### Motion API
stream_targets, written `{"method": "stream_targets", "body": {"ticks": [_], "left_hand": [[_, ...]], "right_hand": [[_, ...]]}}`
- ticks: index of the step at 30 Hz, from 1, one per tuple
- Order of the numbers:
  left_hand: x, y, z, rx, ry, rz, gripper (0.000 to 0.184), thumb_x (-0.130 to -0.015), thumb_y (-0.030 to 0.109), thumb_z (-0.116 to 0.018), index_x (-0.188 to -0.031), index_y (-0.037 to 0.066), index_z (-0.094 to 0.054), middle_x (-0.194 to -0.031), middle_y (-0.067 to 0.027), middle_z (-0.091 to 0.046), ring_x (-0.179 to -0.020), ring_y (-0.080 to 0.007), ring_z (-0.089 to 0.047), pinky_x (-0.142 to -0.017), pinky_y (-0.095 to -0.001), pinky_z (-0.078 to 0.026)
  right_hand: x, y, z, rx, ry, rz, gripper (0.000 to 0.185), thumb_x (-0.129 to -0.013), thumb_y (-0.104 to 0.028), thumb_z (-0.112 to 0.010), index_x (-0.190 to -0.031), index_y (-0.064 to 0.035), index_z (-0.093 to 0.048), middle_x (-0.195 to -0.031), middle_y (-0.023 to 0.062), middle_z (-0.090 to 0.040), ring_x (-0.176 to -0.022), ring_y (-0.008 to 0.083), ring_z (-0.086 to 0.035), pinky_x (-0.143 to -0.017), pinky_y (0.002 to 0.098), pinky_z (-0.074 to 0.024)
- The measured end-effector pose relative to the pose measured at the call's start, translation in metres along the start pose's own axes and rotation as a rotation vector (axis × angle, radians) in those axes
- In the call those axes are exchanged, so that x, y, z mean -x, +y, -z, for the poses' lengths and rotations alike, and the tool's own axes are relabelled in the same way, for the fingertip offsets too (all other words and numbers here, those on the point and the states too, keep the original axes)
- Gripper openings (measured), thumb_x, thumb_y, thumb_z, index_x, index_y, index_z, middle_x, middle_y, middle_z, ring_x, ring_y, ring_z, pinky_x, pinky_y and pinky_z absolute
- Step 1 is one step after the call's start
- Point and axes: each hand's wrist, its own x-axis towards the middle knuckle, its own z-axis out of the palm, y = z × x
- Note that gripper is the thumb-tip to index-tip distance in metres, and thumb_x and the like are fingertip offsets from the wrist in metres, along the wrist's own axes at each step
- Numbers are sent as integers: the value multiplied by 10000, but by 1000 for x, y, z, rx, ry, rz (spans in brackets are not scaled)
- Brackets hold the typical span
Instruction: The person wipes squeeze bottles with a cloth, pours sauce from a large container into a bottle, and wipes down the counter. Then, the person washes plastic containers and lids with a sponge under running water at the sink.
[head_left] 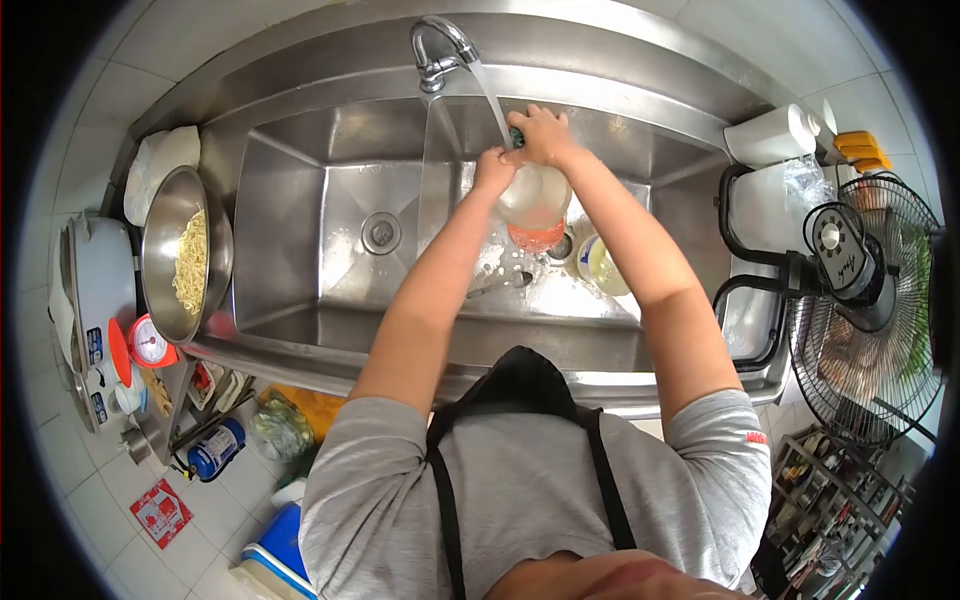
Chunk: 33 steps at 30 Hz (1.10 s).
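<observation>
Water runs from the faucet (437, 62) onto my hands over the right basin of the steel sink (400, 345). My right hand (541, 137) presses a dark green scrubber (516, 137), its fingers partly spread. Just left of it, my left hand (496, 170) grips the rim of a translucent container (535, 195). Below the container an orange-red item (537, 238) shows in the basin. A spoon (500, 286) lies on the basin floor among suds, and a pale yellow tub (601, 266) sits to the right, partly behind my right forearm.
Noodles (190, 262) lie in a metal bowl (157, 235) left of the sink, near a red scale (147, 342). The left basin has a drain (381, 233). A black fan (865, 300) and a white container (775, 135) stand at the right.
</observation>
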Motion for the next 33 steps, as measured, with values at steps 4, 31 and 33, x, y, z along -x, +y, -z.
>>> {"method": "stream_targets", "body": {"ticks": [4,31,33], "left_hand": [[-4,-3,12,122,-171,-47,186,-734,155,-676,-860,21,-650,-794,-54,-662,-701,-119,-585,-620,-296,-463],[17,-89,-40,926,-297,685,305,-814,182,-629,-1091,73,-563,-1013,-34,-598,-871,-168,-593,-707,-284,-470],[13,-85,-45,938,-282,613,305,-816,177,-626,-1096,74,-561,-1018,-33,-598,-879,-169,-592,-720,-286,-469]], "right_hand": [[7,16,6,-70,-86,71,650,-571,-515,-748,-1111,-232,-522,-1175,154,-486,-1154,351,-430,-907,539,-311],[95,-74,-27,329,417,221,222,-699,-124,-585,-913,-118,-528,-825,101,-523,-748,246,-571,-570,354,-485],[101,-80,-31,380,483,289,163,-717,-130,-563,-876,-114,-531,-794,95,-516,-704,231,-552,-515,356,-468]]}}
